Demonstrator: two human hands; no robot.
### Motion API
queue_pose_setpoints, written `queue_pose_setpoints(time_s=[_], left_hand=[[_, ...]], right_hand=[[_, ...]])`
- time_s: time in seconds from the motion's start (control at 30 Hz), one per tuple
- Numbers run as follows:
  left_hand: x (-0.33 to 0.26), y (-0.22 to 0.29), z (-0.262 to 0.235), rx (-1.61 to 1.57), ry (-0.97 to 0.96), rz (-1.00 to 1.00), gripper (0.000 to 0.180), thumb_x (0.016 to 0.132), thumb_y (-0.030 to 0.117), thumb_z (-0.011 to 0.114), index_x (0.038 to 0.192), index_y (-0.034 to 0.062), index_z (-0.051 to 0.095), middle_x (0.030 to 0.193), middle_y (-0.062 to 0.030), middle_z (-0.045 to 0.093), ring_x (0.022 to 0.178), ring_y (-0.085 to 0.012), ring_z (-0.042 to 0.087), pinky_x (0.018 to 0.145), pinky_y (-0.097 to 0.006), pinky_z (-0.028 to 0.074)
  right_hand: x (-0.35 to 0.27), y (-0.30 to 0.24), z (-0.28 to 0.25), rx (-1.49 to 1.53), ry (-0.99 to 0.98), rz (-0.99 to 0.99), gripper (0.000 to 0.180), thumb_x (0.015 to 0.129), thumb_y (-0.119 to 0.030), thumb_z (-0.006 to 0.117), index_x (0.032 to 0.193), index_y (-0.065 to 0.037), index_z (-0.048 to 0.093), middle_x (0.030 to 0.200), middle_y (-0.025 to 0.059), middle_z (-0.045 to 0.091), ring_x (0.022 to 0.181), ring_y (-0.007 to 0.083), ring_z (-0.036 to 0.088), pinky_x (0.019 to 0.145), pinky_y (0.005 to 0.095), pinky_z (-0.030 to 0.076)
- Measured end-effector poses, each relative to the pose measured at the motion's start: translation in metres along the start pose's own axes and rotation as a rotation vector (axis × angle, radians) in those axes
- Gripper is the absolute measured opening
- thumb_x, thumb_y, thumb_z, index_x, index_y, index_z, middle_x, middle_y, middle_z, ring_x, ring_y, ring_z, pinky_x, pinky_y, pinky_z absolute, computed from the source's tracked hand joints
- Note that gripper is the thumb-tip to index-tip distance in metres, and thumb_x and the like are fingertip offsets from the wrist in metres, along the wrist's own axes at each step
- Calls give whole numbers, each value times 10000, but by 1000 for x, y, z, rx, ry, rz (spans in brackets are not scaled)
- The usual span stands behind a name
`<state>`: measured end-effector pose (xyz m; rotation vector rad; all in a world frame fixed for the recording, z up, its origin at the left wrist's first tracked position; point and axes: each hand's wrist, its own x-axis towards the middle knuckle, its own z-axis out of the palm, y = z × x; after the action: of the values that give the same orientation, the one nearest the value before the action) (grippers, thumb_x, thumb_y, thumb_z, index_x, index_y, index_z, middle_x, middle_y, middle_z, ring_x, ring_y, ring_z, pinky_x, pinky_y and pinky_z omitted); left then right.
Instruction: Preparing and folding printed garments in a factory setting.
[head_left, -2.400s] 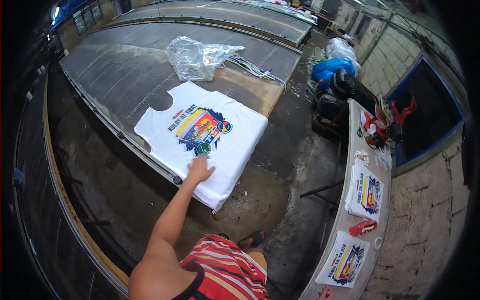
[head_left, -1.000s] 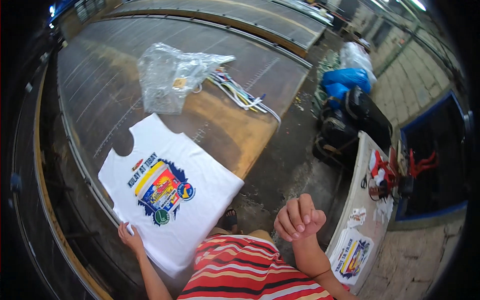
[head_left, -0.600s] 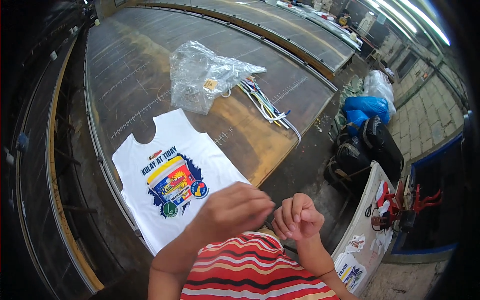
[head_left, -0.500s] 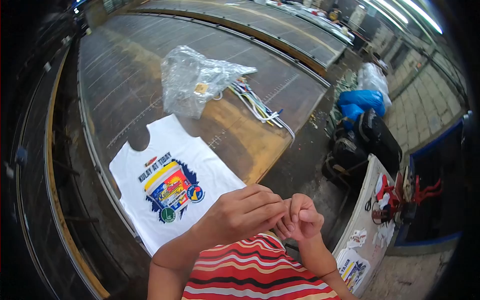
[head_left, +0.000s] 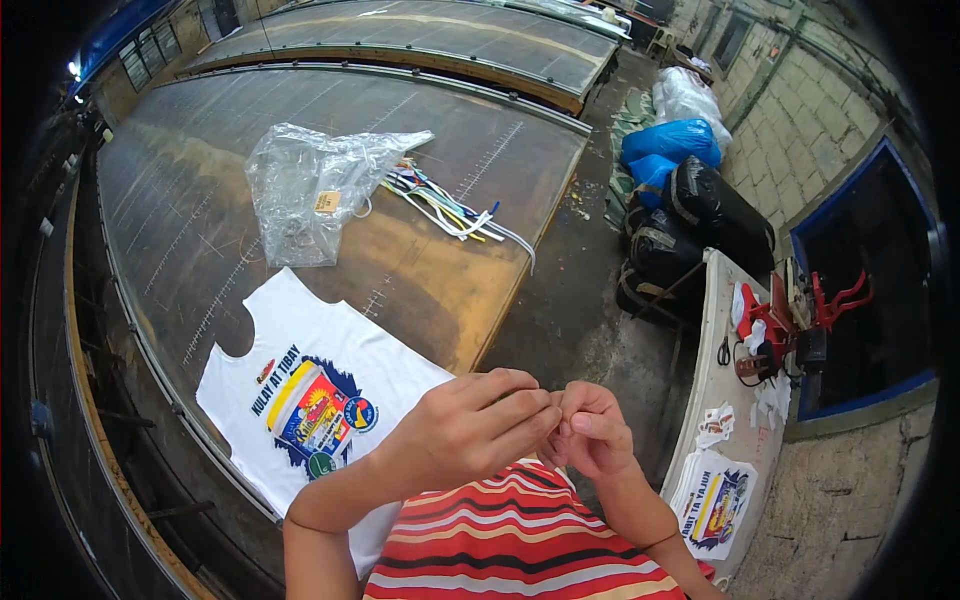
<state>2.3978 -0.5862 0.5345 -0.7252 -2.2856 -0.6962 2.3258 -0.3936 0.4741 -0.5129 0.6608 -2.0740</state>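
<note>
In front of the striped red shirt, my left hand [head_left: 485, 422] and my right hand [head_left: 596, 432] meet at the fingertips. Both are closed in a pinch, and anything between the fingers is hidden or too small to make out. Left of them, a white sleeveless shirt [head_left: 400, 362] with a colourful printed bucket design lies flat on the dark table [head_left: 440, 290]. Part of that shirt is behind my left forearm. Farther back on the same table is a clear plastic bag [head_left: 290, 190], with a bundle of coloured cords [head_left: 445, 205] spilling out beside it.
To the right stands a narrow pale table [head_left: 722, 400] with printed sheets [head_left: 718, 505], scissors [head_left: 723, 351] and a red press-like machine [head_left: 780, 320]. Black bundles [head_left: 715, 215] and blue bags [head_left: 670, 145] are piled beyond it. Another long table [head_left: 400, 40] runs across the back.
The whole view has shifted, so the tables and shirt appear farther left. My hands stay together at the fingertips, with the right fingers slightly rearranged.
</note>
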Motion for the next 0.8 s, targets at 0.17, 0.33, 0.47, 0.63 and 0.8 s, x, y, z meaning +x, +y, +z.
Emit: queue_pose_setpoints(time_s=[0.17, 0.33, 0.47, 0.63, 0.8], left_hand=[[-4, 0, -6, 178, -127, 20, 214, 720, 186, 736, 892, 82, 664, 910, -17, 608, 913, -185, 645, 678, -289, 558], [-6, -3, -5, 143, -127, 9, 218, 735, 180, 692, 927, 88, 644, 935, -12, 564, 926, -183, 589, 656, -287, 510], [-7, -6, -3, 117, -64, -28, 238, 688, 226, 760, 836, 94, 628, 876, -9, 587, 882, -186, 631, 675, -292, 551], [-9, -9, -2, 84, -16, -41, 223, 692, 195, 761, 832, 85, 626, 874, -17, 599, 848, -195, 633, 673, -295, 549], [-13, -14, -1, 23, 51, -67, 187, 694, 111, 751, 831, 79, 628, 838, -26, 610, 797, -204, 637, 651, -293, 546]], right_hand=[[5, 2, -1, -95, 37, -5, 145, 929, -115, 576, 841, -3, 549, 742, 115, 577, 627, 208, 603, 597, 328, 517], [10, 7, -2, -187, 38, 22, 134, 933, -118, 581, 884, 7, 567, 803, 123, 608, 691, 200, 623, 623, 309, 527], [12, 11, -1, -189, 56, 41, 138, 935, -121, 583, 899, 11, 572, 828, 129, 618, 711, 193, 631, 626, 293, 530], [15, 15, 2, -175, 41, -13, 134, 934, -121, 578, 906, 8, 562, 810, 133, 617, 679, 196, 627, 612, 292, 528], [17, 16, 4, -147, 47, -58, 141, 935, -132, 577, 877, -8, 542, 745, 128, 596, 629, 197, 601, 608, 297, 523]])
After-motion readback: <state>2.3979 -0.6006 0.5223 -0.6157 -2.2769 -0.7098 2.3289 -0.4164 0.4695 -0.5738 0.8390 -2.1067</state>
